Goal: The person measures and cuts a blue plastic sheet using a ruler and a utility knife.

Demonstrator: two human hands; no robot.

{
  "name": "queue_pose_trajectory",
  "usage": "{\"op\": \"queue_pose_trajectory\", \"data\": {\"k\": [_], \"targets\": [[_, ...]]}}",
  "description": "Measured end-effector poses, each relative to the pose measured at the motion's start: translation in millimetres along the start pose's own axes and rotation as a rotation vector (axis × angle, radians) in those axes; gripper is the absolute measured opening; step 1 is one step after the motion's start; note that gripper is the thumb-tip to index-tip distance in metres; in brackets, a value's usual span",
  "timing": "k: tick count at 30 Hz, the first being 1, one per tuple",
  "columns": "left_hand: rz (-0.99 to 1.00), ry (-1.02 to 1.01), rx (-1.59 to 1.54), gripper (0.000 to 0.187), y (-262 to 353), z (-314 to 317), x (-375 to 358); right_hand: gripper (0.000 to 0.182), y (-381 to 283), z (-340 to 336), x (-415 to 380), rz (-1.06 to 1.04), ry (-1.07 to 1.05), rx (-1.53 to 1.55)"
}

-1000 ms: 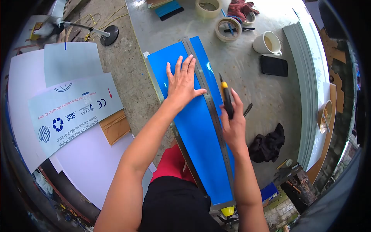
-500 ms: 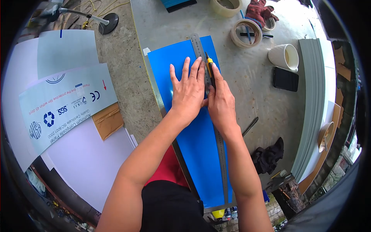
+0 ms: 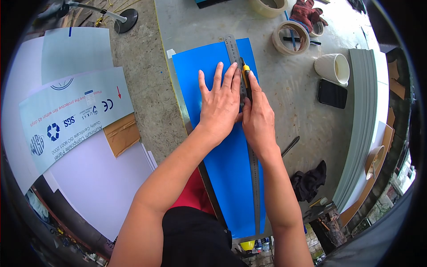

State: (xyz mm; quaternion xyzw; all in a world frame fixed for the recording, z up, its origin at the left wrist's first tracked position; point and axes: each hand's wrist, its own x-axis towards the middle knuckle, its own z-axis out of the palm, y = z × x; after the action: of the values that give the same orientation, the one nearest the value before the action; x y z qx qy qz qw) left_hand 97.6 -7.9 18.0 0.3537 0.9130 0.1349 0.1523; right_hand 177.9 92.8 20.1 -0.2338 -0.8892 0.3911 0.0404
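Observation:
A long blue panel (image 3: 224, 178) lies on the metal table, with a steel ruler (image 3: 254, 178) running lengthwise near its right side. My left hand (image 3: 220, 104) is flat with fingers spread, pressing on the panel, its index fingertip on the ruler. In my right hand (image 3: 259, 122) is a black and yellow utility knife (image 3: 246, 74), its tip pointing away from me along the ruler's right edge. The right index finger stretches along the knife, and the two hands nearly meet at the thumbs.
Tape rolls (image 3: 291, 38), a red glove (image 3: 307, 15), a white mug (image 3: 331, 69) and a black phone (image 3: 332, 94) sit on the table (image 3: 307, 120). A black cloth (image 3: 310, 181) lies nearer me. Stacked grey panels (image 3: 358, 120) line the right; printed sheets (image 3: 80, 115) lie left.
The view has shifted slightly, moving the table things up and right in the picture. Both hands, the knife and the ruler keep about the same places on the panel.

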Motion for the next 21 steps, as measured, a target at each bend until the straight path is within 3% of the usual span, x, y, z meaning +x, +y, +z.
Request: {"op": "queue_pose_trajectory", "data": {"k": [21], "targets": [[0.007,0.031,0.06,0.098,-1,8,0,0.071,-22,-19,6,0.056,-0.117,-0.129]]}}
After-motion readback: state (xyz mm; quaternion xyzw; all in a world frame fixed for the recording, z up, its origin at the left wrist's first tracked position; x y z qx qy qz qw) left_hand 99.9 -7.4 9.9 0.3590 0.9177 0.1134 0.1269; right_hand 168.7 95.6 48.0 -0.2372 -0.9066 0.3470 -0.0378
